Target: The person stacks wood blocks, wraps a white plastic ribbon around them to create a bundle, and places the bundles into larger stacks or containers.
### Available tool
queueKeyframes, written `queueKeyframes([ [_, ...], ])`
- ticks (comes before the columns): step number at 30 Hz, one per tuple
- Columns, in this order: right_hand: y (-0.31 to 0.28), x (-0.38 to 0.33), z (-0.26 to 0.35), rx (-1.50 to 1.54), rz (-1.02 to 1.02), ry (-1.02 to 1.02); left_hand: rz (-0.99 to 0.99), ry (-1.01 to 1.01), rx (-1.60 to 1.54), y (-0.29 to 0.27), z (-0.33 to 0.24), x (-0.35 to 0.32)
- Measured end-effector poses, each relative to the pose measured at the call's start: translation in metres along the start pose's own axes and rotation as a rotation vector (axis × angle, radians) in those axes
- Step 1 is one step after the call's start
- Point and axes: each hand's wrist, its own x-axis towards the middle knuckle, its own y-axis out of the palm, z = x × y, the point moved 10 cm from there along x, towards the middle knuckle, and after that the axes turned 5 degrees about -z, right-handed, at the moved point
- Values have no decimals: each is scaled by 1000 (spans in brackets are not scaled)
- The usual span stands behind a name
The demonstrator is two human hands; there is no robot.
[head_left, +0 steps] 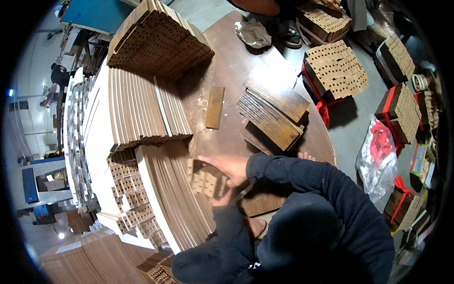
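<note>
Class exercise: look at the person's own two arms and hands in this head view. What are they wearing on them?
Both forearms are covered by dark navy long sleeves of soft, slightly creased fabric, ending at the wrists in plain cuffs. The left hand and right hand are bare: no gloves, and no rings, watch or markings can be seen.

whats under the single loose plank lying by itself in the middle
The loose plank lies flat on the brown round tabletop. Only bare tabletop shows around it; whatever is directly beneath it is covered.
</note>
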Motion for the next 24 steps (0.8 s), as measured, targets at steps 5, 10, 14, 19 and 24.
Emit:
queueKeyframes([
  [5, 33, -33, -84, -140, -65, 50, 70, -48, 31, 15, 44, -10],
  [10, 46, -22, -106, -112, -19, 96, 177, 59, 181, 19, 37, 5],
  [14, 28, -24, -92, 193, -117, 69, 263, 160, 271, 23, 38, 11],
  [19, 32, -20, -67, 699, -11, 297, 262, 19, -18, 15, -49, 0],
  [24, 80, -57, -56, 1589, -54, 823, 289, -135, 247, 11, -90, 6],
])
